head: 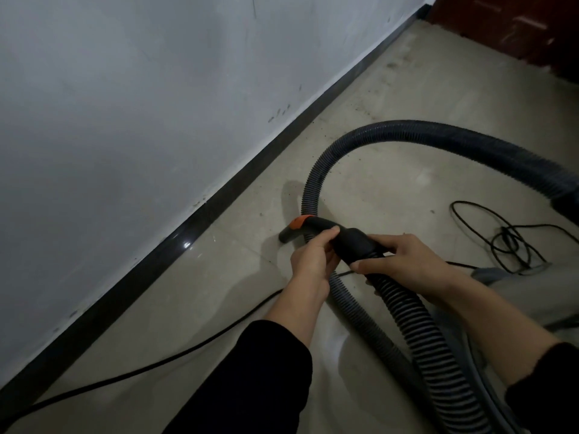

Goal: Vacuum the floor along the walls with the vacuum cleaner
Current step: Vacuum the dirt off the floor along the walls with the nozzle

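Note:
A black vacuum hose handle [351,238] with an orange collar [299,221] is held low over the tiled floor [391,195], its short nozzle end [285,236] pointing toward the wall. My left hand [313,255] grips the handle just behind the collar. My right hand [404,261] grips the cuff where the ribbed grey hose [423,333] joins. The hose loops away across the floor [407,133] to the right edge.
A grey wall [141,104] with a black skirting board [219,202] runs diagonally at left. Dust and grit lie along the skirting. A black power cord [156,364] trails at lower left, and a tangle of cord [507,242] lies at right. Dark red furniture [517,29] stands far right.

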A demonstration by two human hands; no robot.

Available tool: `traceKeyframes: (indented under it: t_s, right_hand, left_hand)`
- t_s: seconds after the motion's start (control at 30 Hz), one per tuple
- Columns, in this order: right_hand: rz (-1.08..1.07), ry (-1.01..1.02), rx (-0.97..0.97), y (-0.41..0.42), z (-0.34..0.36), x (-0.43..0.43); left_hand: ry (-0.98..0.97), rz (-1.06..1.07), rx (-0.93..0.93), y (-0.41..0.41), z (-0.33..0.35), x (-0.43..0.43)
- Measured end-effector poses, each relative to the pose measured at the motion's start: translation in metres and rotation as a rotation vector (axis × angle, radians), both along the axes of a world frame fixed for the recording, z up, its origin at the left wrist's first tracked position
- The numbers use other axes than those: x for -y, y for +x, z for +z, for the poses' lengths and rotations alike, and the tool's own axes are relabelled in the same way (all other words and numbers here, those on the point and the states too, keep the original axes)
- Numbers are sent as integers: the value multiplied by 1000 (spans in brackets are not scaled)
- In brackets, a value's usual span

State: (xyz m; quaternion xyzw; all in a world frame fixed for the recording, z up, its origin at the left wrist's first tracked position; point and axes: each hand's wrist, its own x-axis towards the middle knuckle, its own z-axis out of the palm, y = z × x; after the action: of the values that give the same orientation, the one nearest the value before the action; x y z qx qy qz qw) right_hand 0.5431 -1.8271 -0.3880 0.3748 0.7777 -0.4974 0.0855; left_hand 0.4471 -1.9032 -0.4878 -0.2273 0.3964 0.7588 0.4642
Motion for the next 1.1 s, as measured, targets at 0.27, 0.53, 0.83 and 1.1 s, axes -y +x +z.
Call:
traceKeyframes:
  t_s: [0.27,0.53,0.83,1.1]
  right_hand:
    - [-37,107,104,-6,-1,12]
    - [-240,-515,5,22,58,25]
    - [-388,-823,-274,50,204,33]
    - [-344,-570,-366,79,389,14]
  left_hand:
    - [-57,-132,-87,-9,21,8]
    - [-115,-112,-115,-9,102,33]
    - [-119,-229,-314,-2,285,27]
    - [-170,-456,-577,19,500,-25]
